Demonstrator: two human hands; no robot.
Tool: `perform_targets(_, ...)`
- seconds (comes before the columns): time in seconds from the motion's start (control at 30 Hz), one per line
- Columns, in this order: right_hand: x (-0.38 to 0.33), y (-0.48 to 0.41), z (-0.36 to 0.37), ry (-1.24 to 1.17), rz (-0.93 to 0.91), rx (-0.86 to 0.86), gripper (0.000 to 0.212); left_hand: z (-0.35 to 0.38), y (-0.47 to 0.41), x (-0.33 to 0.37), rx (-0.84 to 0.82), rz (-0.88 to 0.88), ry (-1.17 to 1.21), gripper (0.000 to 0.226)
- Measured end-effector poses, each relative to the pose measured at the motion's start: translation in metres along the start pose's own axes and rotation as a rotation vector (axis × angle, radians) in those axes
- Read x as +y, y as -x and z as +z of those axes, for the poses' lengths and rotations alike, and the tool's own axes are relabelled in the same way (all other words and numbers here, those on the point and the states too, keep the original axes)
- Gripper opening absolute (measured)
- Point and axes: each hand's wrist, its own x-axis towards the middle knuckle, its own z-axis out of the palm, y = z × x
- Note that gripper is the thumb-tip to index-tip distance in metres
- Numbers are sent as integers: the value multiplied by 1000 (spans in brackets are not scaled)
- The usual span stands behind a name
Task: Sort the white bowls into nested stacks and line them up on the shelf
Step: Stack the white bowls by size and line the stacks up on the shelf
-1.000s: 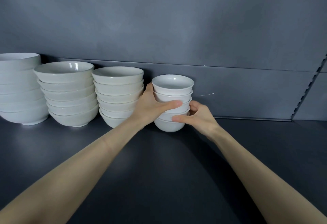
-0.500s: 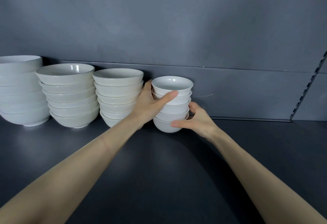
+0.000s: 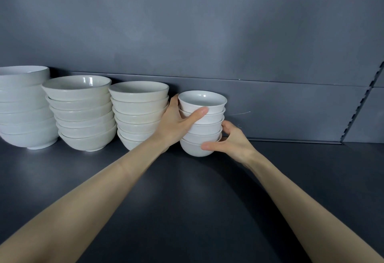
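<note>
Several nested stacks of white bowls stand in a row on the dark shelf (image 3: pixel 187 200) against its back wall. The small-bowl stack (image 3: pixel 204 129) is the rightmost one. My left hand (image 3: pixel 176 121) grips its upper bowls from the left, thumb across the front below the top rim. My right hand (image 3: pixel 230 141) holds the bottom bowl from the right, thumb on its front. To the left stand a medium stack (image 3: pixel 137 115), a wider stack (image 3: pixel 83 113) and the largest stack (image 3: pixel 22 106), partly cut off by the frame edge.
The grey back wall (image 3: pixel 207 34) rises just behind the bowls. A notched shelf upright (image 3: pixel 361 108) runs diagonally at the far right. Dark shelf surface stretches to the right of the small stack and in front of the row.
My left thumb has climbed from the middle of the small stack to just under the top bowl. My right thumb has dropped to the bottom bowl. The stack stays where it was.
</note>
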Motion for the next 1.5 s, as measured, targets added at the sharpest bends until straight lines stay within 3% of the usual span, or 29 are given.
perform_targets(0.13, 1, -1, 0, -3, -1, 4, 80, 0, 0, 0, -10, -10, 0, 72)
perform_targets(0.43, -1, 1, -1, 27, 8, -32, 83, -1, 10, 10, -15, -41, -77, 60)
perform_targets(0.53, -4, 2, -5, 61, 41, -59, 88, -5, 18, 18, -11, -65, -120, 73)
perform_targets(0.67, -12, 14, -14, 241, 63, -83, 102, -13, 30, 25, -7, -77, -266, 71)
perform_targets(0.83, -34, 55, -45, 604, 86, -40, 75, -20, 53, 49, -32, -51, -532, 40)
perform_targets(0.97, -59, 99, -80, 814, 120, 39, 64, -9, 71, 83, -183, 89, -704, 44)
perform_targets(1.17, -95, 182, -136, 1014, 193, 248, 70, 40, 93, 142, -362, 413, -913, 56)
perform_targets(1.5, -113, 320, -238, 1185, 274, 486, 62, 157, 143, 225, -444, 694, -820, 62)
